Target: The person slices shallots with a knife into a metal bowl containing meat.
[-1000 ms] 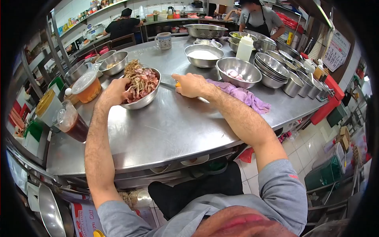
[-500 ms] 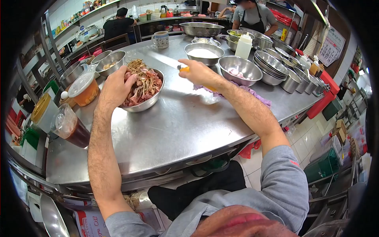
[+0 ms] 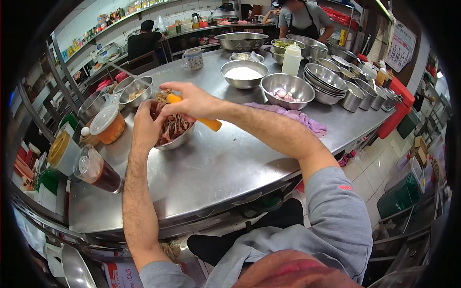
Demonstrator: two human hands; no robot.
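A steel bowl [image 3: 176, 143] heaped with reddish shallots [image 3: 169, 130] and their dry stalks stands at the left of the steel table. Over the heap, my left hand [image 3: 146, 123] is closed on a bunch of the shallots, its fingertips partly hidden. My right hand [image 3: 189, 102] grips a knife by its yellow handle [image 3: 209, 124], right beside my left hand. The knife's long blade [image 3: 126, 69] points up and left past the bowl. Whether the blade touches the stalks is hidden by my hands.
On the left stand a lidded tub [image 3: 111, 128], a cup of dark drink [image 3: 102, 173] and a small bowl [image 3: 136, 91]. A bowl of peeled shallots [image 3: 293, 84], a bowl of white powder [image 3: 246, 85], a purple cloth [image 3: 307, 124] and a mug [image 3: 193, 59] lie beyond. A co-worker [image 3: 307, 21] stands opposite.
My right hand has swung left with the knife, from above the table to over the shallots next to my left hand. My left hand stays at the bowl. The view has shifted slightly.
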